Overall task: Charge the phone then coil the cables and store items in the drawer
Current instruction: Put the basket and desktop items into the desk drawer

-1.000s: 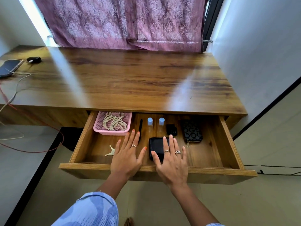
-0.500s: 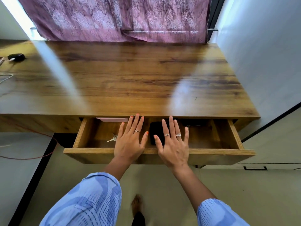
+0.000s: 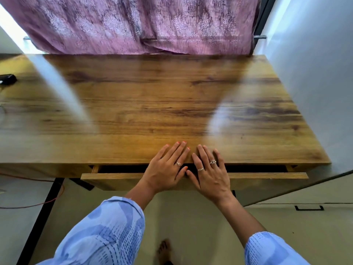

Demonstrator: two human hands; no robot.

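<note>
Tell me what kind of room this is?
Probably a home bedroom or study: a wooden desk with a nearly shut drawer stands under a purple patterned curtain, both hands flat on the drawer front.

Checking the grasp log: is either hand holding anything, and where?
Nothing is held. Left hand and right hand lie flat, open, on the drawer front.

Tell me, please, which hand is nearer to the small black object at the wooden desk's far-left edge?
Left. The left hand lies flat on the drawer front, diagonally right of the small black object and nearer the camera; the right hand lies farther right.
</note>
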